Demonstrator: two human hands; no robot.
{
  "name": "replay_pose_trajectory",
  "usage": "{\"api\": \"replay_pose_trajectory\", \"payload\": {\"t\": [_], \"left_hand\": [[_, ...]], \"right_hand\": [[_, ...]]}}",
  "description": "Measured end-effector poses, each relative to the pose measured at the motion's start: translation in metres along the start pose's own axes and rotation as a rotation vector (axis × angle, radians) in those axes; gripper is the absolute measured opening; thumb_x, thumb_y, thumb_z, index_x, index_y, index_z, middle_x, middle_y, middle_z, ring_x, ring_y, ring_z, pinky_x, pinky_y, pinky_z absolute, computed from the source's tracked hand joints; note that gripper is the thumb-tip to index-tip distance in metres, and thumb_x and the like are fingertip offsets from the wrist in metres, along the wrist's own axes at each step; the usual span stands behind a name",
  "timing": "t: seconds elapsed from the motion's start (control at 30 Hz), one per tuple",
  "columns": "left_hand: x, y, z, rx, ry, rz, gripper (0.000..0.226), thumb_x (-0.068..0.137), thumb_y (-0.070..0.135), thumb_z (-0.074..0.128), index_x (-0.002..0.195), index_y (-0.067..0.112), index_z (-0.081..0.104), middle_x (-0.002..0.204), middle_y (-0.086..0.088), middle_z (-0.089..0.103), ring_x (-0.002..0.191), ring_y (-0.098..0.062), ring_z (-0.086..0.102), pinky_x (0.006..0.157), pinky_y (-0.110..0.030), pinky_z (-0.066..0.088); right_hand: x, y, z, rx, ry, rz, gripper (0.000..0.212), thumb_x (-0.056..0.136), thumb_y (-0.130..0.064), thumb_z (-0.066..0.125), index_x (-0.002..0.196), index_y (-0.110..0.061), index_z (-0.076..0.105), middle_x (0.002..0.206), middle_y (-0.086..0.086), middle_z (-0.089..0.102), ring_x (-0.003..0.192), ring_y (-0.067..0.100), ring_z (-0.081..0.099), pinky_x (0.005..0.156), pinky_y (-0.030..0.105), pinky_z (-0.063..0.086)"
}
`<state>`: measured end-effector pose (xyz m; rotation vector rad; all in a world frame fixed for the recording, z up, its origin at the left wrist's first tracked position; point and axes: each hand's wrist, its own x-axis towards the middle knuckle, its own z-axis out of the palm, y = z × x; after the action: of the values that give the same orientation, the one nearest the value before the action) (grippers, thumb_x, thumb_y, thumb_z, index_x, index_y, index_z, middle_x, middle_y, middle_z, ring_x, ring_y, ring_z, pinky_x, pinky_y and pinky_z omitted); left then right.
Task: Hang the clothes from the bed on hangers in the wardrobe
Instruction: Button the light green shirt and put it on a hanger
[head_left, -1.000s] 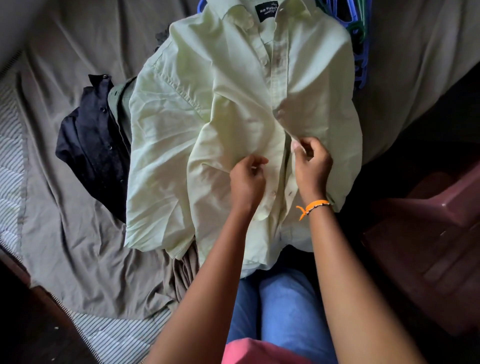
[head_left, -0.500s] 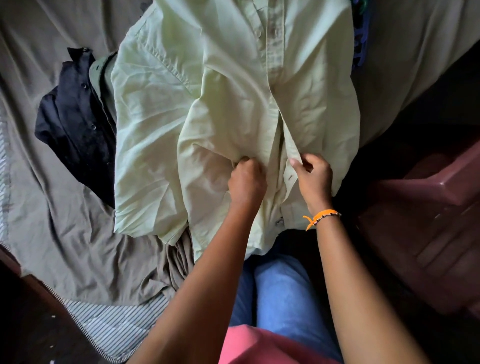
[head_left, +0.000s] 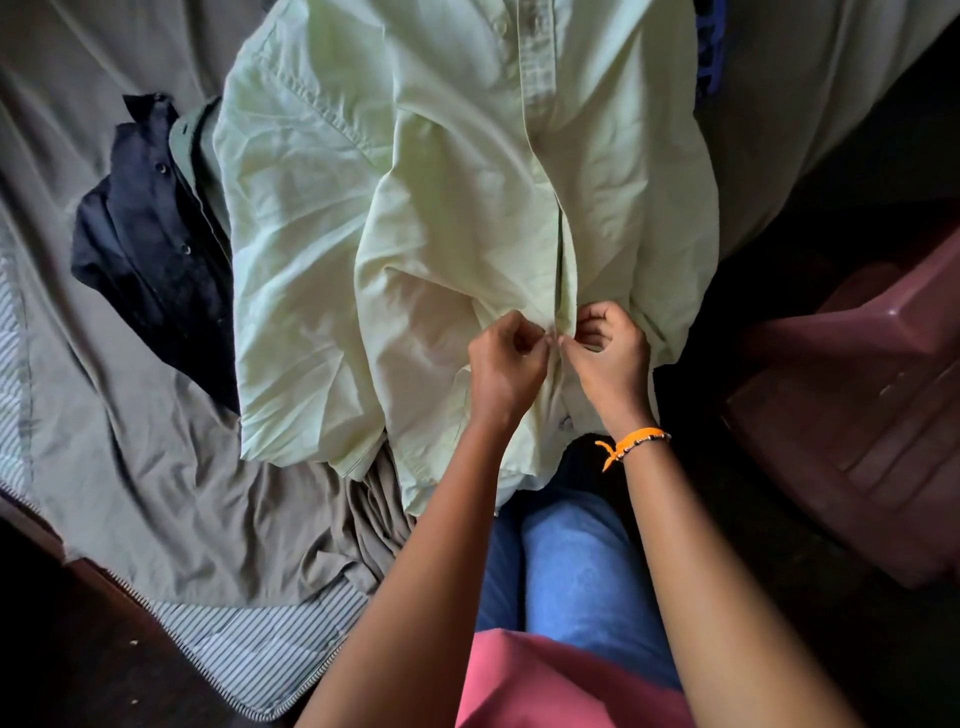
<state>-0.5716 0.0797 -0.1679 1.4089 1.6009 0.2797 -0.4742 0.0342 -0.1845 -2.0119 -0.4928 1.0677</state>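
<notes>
Buttoning is the step in hand. The shirt (head_left: 457, 218) lies front-up on the bed (head_left: 156, 467), hem toward 6 o'clock. The left hand (head_left: 506, 369) and right hand (head_left: 610, 358) each pinch a placket edge, probably at a lower button. Next: seat that button, then bring a hanger.

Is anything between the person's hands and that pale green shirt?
No. The left hand and right hand both pinch the pale green shirt at its front opening. The wardrobe is out of view.
</notes>
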Motion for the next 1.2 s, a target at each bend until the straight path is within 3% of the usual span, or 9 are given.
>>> {"api": "replay_pose_trajectory", "payload": {"t": [0.1,0.23,0.37,0.47,0.57,0.63,0.8,1.03,1.2], "left_hand": [[-0.002,0.006,-0.003,-0.096,-0.008,-0.043,0.011,0.076,0.009,0.072,0.070,0.007,0.063,0.062,0.007,0.062,0.058,-0.005,0.056,0.056,-0.013,0.042],[-0.002,0.010,-0.006,-0.236,-0.008,-0.048,0.016,0.074,0.000,0.071,0.075,0.012,0.061,0.068,0.007,0.063,0.060,0.002,0.058,0.061,-0.010,0.046],[-0.004,0.006,-0.010,-0.181,-0.001,-0.015,0.011,0.075,0.000,0.071,0.074,0.011,0.069,0.066,0.011,0.064,0.059,0.007,0.059,0.062,-0.005,0.043],[-0.004,0.004,-0.013,-0.211,-0.017,-0.044,0.007,0.077,0.001,0.071,0.077,0.007,0.072,0.067,0.007,0.066,0.060,0.004,0.060,0.063,-0.007,0.045],[-0.005,0.001,-0.016,-0.379,-0.088,-0.146,0.011,0.080,-0.001,0.069,0.075,0.009,0.070,0.070,0.001,0.067,0.064,-0.004,0.062,0.065,-0.014,0.047],[-0.008,0.001,-0.017,-0.461,-0.142,-0.187,0.011,0.083,-0.001,0.066,0.076,0.008,0.068,0.071,0.000,0.066,0.062,-0.001,0.060,0.063,-0.014,0.047],[-0.011,0.007,-0.016,-0.511,-0.133,-0.196,0.005,0.084,-0.004,0.064,0.082,0.000,0.068,0.069,-0.003,0.063,0.057,0.004,0.057,0.058,-0.010,0.045],[-0.006,-0.002,-0.011,-0.437,-0.128,-0.195,0.006,0.082,-0.001,0.067,0.080,0.004,0.070,0.068,0.001,0.064,0.057,0.002,0.055,0.060,-0.011,0.044],[-0.003,-0.007,-0.013,-0.527,-0.222,-0.204,0.008,0.085,-0.003,0.063,0.081,0.003,0.067,0.062,0.001,0.061,0.055,0.000,0.054,0.060,-0.013,0.046]], "right_hand": [[-0.010,-0.002,-0.001,0.064,0.039,-0.020,0.026,0.076,0.001,0.073,0.081,-0.019,0.057,0.076,-0.009,0.064,0.066,-0.003,0.061,0.067,0.015,0.050],[-0.021,-0.008,0.001,0.088,0.105,-0.096,0.022,0.079,0.002,0.068,0.087,-0.018,0.063,0.079,-0.014,0.064,0.068,-0.007,0.060,0.069,0.011,0.047],[-0.031,-0.011,0.006,0.098,0.217,-0.194,0.023,0.080,0.000,0.066,0.088,-0.021,0.065,0.080,-0.010,0.066,0.071,0.003,0.063,0.070,0.018,0.050],[-0.035,-0.010,0.011,0.112,0.164,-0.159,0.028,0.078,0.001,0.070,0.091,-0.022,0.061,0.082,-0.013,0.064,0.074,0.000,0.063,0.072,0.017,0.051],[-0.034,-0.007,0.013,0.111,0.162,-0.122,0.027,0.077,0.000,0.072,0.092,-0.019,0.059,0.083,-0.012,0.064,0.075,0.004,0.064,0.073,0.021,0.054],[-0.033,-0.007,0.013,0.118,0.186,-0.122,0.026,0.077,-0.001,0.071,0.091,-0.018,0.059,0.082,-0.011,0.064,0.074,0.007,0.064,0.073,0.023,0.054],[-0.037,-0.009,0.012,0.190,0.190,-0.097,0.027,0.077,0.001,0.072,0.091,-0.017,0.058,0.084,-0.005,0.065,0.075,0.006,0.064,0.072,0.018,0.052],[-0.038,-0.005,0.009,0.249,0.212,-0.070,0.021,0.079,0.002,0.058,0.091,-0.015,0.060,0.081,-0.001,0.068,0.076,0.009,0.066,0.074,0.024,0.053],[-0.033,-0.008,0.011,0.266,0.158,-0.061,0.029,0.076,0.007,0.066,0.086,-0.019,0.059,0.079,-0.003,0.066,0.072,0.004,0.065,0.071,0.018,0.051]]}}
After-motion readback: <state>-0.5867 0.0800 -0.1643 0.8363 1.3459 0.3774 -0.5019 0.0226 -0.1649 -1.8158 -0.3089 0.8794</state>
